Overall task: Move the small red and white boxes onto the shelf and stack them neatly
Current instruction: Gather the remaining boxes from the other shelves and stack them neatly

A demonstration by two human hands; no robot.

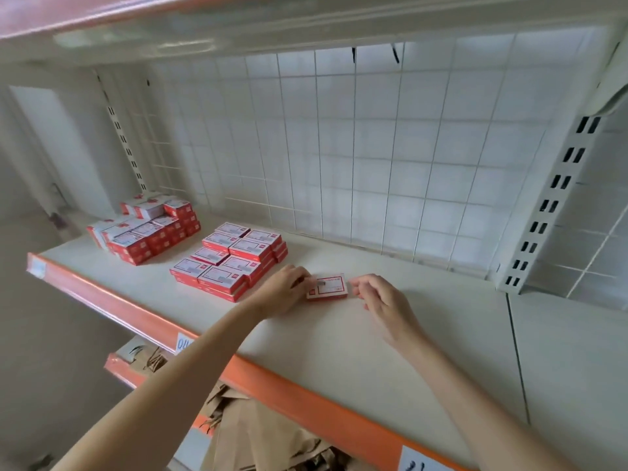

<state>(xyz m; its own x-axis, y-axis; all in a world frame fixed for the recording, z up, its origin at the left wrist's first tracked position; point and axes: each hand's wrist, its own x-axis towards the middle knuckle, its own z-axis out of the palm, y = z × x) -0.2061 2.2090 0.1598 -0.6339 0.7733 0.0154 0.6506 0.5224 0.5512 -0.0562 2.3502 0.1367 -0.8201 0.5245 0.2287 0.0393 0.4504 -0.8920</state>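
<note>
Nearest, crumpled brown paper [258, 433] is seen below the orange-edged white shelf [373, 351]. On that shelf a single small red and white cardboard box [328, 287] lies flat. Its left edge is pinched by the left hand [285, 288], apparently to square it; the right hand [380, 300], just right of the box, is loosely curled and holds nothing. Left of the box and farther back, neat stacked boxes [231, 260] are set, likely as the pattern.

Hands [285, 287] flanking box [328, 286], perhaps touching
</note>
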